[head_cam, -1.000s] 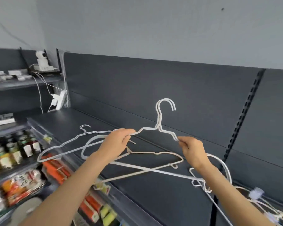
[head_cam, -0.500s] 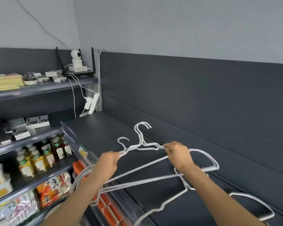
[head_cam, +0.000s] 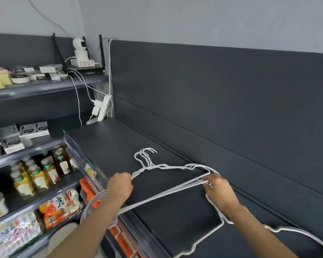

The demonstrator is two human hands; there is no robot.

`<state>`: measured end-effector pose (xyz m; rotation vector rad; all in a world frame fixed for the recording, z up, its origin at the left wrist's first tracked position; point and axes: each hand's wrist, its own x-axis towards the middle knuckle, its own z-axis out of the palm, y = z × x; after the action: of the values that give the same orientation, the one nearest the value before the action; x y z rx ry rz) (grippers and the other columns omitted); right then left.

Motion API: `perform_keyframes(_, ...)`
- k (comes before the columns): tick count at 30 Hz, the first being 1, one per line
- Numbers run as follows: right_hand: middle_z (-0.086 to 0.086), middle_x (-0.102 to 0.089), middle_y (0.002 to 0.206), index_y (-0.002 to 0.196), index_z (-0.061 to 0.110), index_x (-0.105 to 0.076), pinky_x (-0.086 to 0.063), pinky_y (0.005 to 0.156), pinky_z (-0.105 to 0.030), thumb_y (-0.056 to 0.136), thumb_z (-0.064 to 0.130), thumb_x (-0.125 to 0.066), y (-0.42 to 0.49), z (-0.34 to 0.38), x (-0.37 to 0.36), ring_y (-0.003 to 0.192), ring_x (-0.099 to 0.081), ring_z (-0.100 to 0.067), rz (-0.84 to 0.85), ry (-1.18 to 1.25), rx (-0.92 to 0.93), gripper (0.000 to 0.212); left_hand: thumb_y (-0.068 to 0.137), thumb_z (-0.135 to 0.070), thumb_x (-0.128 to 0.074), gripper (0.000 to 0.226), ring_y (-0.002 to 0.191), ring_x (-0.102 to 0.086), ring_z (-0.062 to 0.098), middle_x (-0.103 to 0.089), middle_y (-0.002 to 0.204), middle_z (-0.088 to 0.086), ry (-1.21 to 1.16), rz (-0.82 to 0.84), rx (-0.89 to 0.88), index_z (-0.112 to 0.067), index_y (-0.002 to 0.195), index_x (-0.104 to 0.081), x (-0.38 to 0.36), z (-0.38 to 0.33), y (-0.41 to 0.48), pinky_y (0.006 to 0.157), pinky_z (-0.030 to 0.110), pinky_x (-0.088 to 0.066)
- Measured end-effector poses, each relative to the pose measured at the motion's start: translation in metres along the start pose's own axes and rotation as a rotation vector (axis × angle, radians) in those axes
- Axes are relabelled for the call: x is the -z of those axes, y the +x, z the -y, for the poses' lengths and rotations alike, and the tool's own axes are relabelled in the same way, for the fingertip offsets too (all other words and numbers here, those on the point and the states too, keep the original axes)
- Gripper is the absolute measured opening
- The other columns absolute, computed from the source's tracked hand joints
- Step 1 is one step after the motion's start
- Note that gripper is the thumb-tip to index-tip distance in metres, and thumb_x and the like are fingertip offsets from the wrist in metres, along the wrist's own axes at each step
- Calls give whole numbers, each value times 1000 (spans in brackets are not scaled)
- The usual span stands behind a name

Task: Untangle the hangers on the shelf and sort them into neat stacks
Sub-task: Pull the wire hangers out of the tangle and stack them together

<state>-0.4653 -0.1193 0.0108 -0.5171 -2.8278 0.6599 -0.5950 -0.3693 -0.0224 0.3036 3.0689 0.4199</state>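
Left hand (head_cam: 119, 187) clenched on the left shoulder of a bundle of white wire hangers (head_cam: 168, 166). Right hand (head_cam: 217, 190) pinches the bundle's right corner. Hooks roughly aligned, pointing at the back panel (head_cam: 213, 90). Bundle sits low over the dark grey shelf (head_cam: 110, 140); can't tell if it touches. Its left ends overhang the front edge and loop by the left forearm. More hangers (head_cam: 208, 234) lie flat on the shelf under the right forearm.

Room: grey wall (head_cam: 175, 19) above the panel. Power strip (head_cam: 103, 108) with white cables hangs at the corner, security camera (head_cam: 79, 47) above it. Adjoining shelves to the left hold bottles (head_cam: 45, 168), snack packets (head_cam: 60, 203) and small boxes (head_cam: 34, 128).
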Motion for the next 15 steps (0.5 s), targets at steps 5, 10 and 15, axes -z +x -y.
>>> perform_keyframes(5, -5, -60, 121, 115, 12, -61, -43, 91, -29, 89, 8, -45, -3, -3, -5, 113, -54, -22, 20, 8, 15, 31, 91, -20, -45, 29, 115, -47, 26, -53, 122, 7, 134, -72, -60, -13, 118, -55, -7, -13, -9, 95, 35, -39)
perform_keyframes(10, -6, -57, 125, 120, 15, -57, -44, 95, -33, 88, 11, -46, -14, -9, -1, 113, -54, -24, 22, 15, 1, 34, 94, -27, -43, 37, 121, -41, 25, -46, 130, 5, 68, -108, -178, -15, 129, -46, 0, -44, -23, 100, 35, -34)
perform_keyframes(15, -6, -57, 121, 121, 19, -54, -45, 93, -34, 88, 16, -46, -37, -25, 7, 113, -51, -24, -5, -49, -3, 35, 95, -30, -41, 39, 124, -39, 24, -45, 133, 3, 32, -42, -358, -18, 132, -44, -3, -87, -48, 102, 35, -32)
